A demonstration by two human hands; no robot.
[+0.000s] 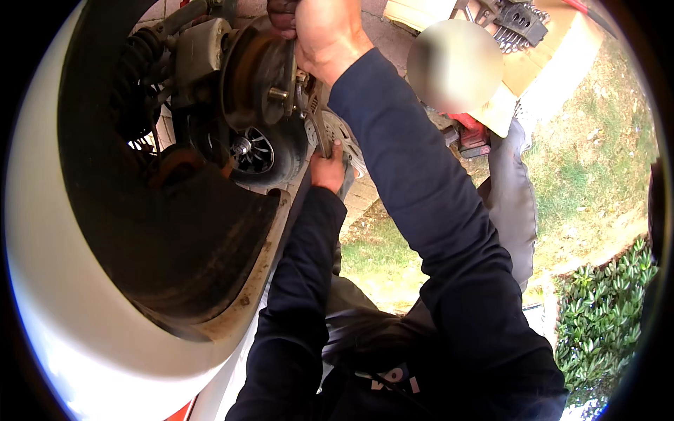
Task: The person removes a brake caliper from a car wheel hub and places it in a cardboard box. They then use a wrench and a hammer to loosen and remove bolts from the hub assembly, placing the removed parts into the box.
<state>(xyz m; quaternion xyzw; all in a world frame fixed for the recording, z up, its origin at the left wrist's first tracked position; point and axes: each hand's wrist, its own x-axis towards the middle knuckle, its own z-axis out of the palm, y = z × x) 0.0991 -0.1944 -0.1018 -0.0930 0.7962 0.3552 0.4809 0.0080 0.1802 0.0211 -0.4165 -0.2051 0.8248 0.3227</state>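
Note:
The brake rotor (249, 88) with its protruding studs and the caliper (196, 59) sit exposed in a white car's wheel arch (189, 245). My right hand (319, 31) reaches to the top beside the rotor, fingers closed around something I cannot make out, partly shaded and cut by the frame edge. Lower, my left hand (326, 167) is closed on a long metal tool (319, 130) that slants up alongside the rotor's studs. A dark tyre with a spoked rim (249, 151) lies just below the rotor.
Cardboard (547, 52) at upper right carries a row of wrenches (509, 38), partly behind a blurred round patch. A red jack-like tool (474, 137) sits below it. Grass (590, 161) and a leafy hedge (597, 316) are on the right; paving shows behind.

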